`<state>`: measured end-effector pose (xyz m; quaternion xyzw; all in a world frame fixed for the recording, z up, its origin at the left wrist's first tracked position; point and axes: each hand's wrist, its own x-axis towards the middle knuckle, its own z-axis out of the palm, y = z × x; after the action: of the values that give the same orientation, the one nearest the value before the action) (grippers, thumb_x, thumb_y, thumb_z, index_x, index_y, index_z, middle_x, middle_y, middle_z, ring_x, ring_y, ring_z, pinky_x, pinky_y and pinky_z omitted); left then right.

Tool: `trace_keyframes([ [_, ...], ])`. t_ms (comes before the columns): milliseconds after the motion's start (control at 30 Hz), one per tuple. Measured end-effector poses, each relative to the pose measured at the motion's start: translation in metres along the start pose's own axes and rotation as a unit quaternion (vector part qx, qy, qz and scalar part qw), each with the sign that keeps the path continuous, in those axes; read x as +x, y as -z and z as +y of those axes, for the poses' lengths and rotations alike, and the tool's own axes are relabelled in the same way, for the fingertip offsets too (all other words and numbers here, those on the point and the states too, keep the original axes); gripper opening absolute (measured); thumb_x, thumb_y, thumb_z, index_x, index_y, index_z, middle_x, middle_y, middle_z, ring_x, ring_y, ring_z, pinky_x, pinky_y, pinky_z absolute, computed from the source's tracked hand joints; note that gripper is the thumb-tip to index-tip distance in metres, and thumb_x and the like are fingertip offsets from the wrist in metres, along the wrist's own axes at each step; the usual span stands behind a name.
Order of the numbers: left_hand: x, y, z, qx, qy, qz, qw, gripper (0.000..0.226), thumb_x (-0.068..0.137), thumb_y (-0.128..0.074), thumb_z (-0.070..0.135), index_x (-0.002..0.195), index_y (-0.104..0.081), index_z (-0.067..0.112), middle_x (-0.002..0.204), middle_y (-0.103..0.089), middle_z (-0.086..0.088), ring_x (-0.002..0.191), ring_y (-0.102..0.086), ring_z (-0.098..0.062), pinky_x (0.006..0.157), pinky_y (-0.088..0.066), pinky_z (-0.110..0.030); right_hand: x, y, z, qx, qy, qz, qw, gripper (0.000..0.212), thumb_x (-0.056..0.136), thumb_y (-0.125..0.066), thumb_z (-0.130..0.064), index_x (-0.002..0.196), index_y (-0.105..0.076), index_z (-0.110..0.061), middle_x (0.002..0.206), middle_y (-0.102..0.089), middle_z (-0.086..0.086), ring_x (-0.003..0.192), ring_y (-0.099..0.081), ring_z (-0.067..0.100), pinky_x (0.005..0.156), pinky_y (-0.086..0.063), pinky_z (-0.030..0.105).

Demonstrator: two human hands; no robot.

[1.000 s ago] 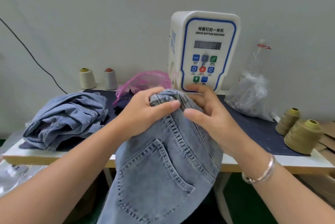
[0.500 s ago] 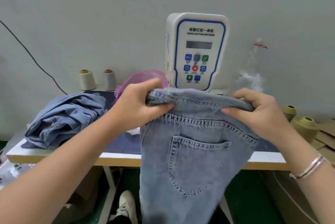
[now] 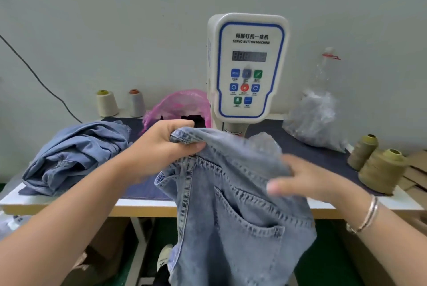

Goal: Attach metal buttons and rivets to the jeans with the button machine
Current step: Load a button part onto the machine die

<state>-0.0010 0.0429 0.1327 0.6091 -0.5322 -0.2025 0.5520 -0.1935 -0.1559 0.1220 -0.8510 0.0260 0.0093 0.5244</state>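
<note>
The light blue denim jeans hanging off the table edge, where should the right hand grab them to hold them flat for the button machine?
Judging by the pose, grip the light blue denim jeans at the stitched waistband, right of the left hand pinching its corner. Come from the right, above the back pocket. The double-stitched band is the firmest edge, and two grips could stretch it level. The right hand is blurred; its grip is unclear.

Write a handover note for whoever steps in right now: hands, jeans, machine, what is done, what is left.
Left hand grips the jeans at the waistband.
Right hand is blurred, against the denim lower down; grip cannot be told.
Jeans hang off the table front, back pocket facing you, below the machine.
Another denim pile lies at left.
No button or rivet visible on this pair. Left: feed the waistband under the machine and press.
</note>
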Motion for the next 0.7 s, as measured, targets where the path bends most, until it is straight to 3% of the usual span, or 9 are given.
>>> trace_keyframes([
  [67, -0.003, 0.002, -0.004, 0.016, 0.008, -0.038, 0.999, 0.018, 0.082, -0.066, 0.018, 0.065, -0.060, 0.020, 0.063, -0.049, 0.009, 0.060, -0.044, -0.005, 0.059, -0.039, -0.015, 0.002, -0.004, 0.006, -0.257, -0.126, -0.104, 0.953, 0.055, 0.070, -0.068, -0.063, 0.090, -0.064, -0.012, 0.090, -0.070, 0.007, 0.080, -0.064, 0.027, 0.068, -0.051, 0.037],
  [133, -0.005, -0.002, -0.011, 0.053, 0.036, -0.095, 0.993, 0.017, 0.085, -0.067, 0.021, 0.069, -0.061, 0.019, 0.065, -0.051, 0.011, 0.061, -0.047, -0.004, 0.061, -0.039, -0.018, 0.003, -0.008, 0.016, -0.375, -0.141, -0.103, 0.911, 0.053, 0.083, -0.059, -0.060, 0.078, -0.056, -0.007, 0.076, -0.059, 0.008, 0.066, -0.054, 0.023, 0.060, -0.040, 0.034],
  [233, -0.009, -0.012, -0.029, 0.088, 0.082, -0.132, 0.984, 0.021, 0.093, -0.064, 0.021, 0.077, -0.063, 0.035, 0.073, -0.060, 0.018, 0.068, -0.057, -0.003, 0.066, -0.044, -0.015, -0.002, -0.014, 0.033, -0.072, -0.066, 0.026, 0.995, 0.019, 0.089, -0.062, -0.032, 0.093, -0.072, -0.017, 0.096, -0.072, 0.003, 0.089, -0.066, 0.017, 0.074, -0.050, 0.025],
  [367, -0.014, -0.020, -0.043, 0.056, 0.189, -0.208, 0.958, 0.027, 0.087, -0.068, 0.042, 0.112, -0.061, 0.051, 0.113, -0.066, 0.027, 0.108, -0.061, 0.005, 0.097, -0.045, -0.016, 0.000, -0.026, 0.052, 0.298, -0.067, 0.067, 0.950, 0.024, 0.076, -0.064, -0.020, 0.090, -0.077, -0.033, 0.100, -0.074, -0.003, 0.095, -0.069, 0.013, 0.077, -0.054, 0.022],
  [467, -0.011, -0.035, -0.048, 0.140, 0.232, -0.309, 0.911, 0.067, 0.069, -0.073, 0.056, 0.118, -0.063, 0.012, 0.115, -0.069, -0.003, 0.108, -0.065, -0.023, 0.100, -0.049, -0.037, 0.017, -0.031, 0.057, 0.320, -0.095, 0.095, 0.938, 0.017, 0.077, -0.067, -0.004, 0.075, -0.079, -0.016, 0.080, -0.075, 0.010, 0.075, -0.072, 0.013, 0.072, -0.056, 0.031],
  [533, -0.008, -0.038, -0.052, 0.201, 0.192, -0.308, 0.910, 0.056, 0.070, -0.072, 0.052, 0.107, -0.066, 0.009, 0.100, -0.069, 0.006, 0.094, -0.065, -0.015, 0.092, -0.051, -0.035, 0.018, -0.029, 0.059, 0.332, -0.126, 0.094, 0.930, 0.017, 0.073, -0.067, 0.004, 0.074, -0.076, -0.011, 0.064, -0.071, 0.013, 0.062, -0.070, 0.010, 0.078, -0.055, 0.036],
  [600, -0.009, -0.033, -0.055, 0.165, 0.153, -0.248, 0.942, 0.033, 0.076, -0.069, 0.032, 0.102, -0.066, 0.012, 0.094, -0.066, 0.006, 0.086, -0.063, -0.012, 0.085, -0.051, -0.035, 0.018, -0.026, 0.056, 0.387, -0.132, 0.002, 0.912, 0.046, 0.053, -0.085, -0.012, 0.095, -0.071, 0.001, 0.087, -0.069, 0.022, 0.079, -0.068, 0.027, 0.077, -0.055, 0.036],
  [633, -0.011, -0.028, -0.057, 0.112, 0.163, -0.228, 0.953, 0.031, 0.078, -0.067, 0.023, 0.107, -0.064, 0.014, 0.097, -0.067, 0.004, 0.085, -0.064, -0.013, 0.083, -0.053, -0.033, 0.014, -0.027, 0.056, 0.329, -0.140, -0.078, 0.931, 0.069, 0.050, -0.088, -0.024, 0.108, -0.064, 0.003, 0.104, -0.065, 0.023, 0.092, -0.063, 0.033, 0.081, -0.053, 0.037],
  [700, -0.020, -0.024, -0.061, 0.008, 0.212, -0.260, 0.942, 0.027, 0.079, -0.066, 0.019, 0.105, -0.064, 0.024, 0.093, -0.071, 0.009, 0.078, -0.067, -0.006, 0.074, -0.053, -0.021, 0.007, -0.035, 0.060, 0.134, -0.136, -0.182, 0.965, 0.073, 0.062, -0.080, -0.032, 0.125, -0.056, -0.005, 0.125, -0.060, 0.015, 0.114, -0.057, 0.033, 0.098, -0.046, 0.039],
])
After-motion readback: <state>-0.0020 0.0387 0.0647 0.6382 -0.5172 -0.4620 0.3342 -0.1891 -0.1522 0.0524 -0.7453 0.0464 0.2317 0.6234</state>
